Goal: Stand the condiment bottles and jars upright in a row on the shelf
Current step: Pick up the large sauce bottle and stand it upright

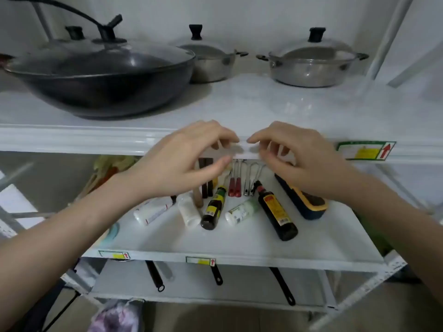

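Five condiment containers lie toppled near the middle shelf's (311,245) back edge.
Two dark bottles (276,210), three white jars (189,209); both hands, left (182,164) and right (299,159), hover with loose, empty fingers, hiding hanging utensils.

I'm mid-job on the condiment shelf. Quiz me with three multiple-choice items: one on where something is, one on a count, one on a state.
1. Where does the black wok sit?
A. Top shelf, left
B. Middle shelf
C. The floor

2. How many steel pots with lids are on the top shelf?
A. One
B. Two
C. Four

3. What state is the dark bottle with the red label in?
A. Standing upright
B. Lying on its side
C. Held in a hand

Answers:
1. A, it rests at the left of the top shelf.
2. B, one sits behind the wok, one at the right.
3. B, it lies flat on the middle shelf; the left hand and right hand are empty above it.
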`<action>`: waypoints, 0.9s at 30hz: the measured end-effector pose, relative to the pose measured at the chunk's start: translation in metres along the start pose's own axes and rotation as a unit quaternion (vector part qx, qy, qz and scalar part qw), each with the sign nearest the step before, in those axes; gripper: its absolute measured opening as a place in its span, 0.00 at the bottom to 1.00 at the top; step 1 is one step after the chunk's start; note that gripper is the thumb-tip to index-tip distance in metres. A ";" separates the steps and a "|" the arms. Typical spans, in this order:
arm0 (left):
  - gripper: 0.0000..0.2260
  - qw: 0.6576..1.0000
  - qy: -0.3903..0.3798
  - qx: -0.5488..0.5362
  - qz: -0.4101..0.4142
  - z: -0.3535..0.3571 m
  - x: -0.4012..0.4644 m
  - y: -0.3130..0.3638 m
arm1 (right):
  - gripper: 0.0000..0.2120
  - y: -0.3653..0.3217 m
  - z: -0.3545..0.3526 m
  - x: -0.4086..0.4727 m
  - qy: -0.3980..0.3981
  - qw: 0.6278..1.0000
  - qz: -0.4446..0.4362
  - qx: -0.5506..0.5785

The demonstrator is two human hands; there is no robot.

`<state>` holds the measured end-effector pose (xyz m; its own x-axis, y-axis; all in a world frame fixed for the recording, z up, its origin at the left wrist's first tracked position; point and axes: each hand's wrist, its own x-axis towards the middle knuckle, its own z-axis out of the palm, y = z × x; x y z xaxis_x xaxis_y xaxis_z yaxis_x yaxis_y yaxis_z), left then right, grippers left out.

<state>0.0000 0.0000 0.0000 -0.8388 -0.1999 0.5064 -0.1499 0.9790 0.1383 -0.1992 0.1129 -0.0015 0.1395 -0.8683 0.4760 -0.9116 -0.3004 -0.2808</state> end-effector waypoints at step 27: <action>0.16 0.997 -0.023 -0.031 -0.071 0.264 -0.104 -0.122 | 0.12 0.135 0.249 -0.072 -0.029 0.997 0.061 -0.029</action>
<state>-0.0329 -0.0881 -0.2938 -0.8343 -0.3338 0.4389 -0.2383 0.9360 0.2589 -0.2362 0.0363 -0.2816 0.0471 -0.9188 0.3919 -0.9434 -0.1698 -0.2847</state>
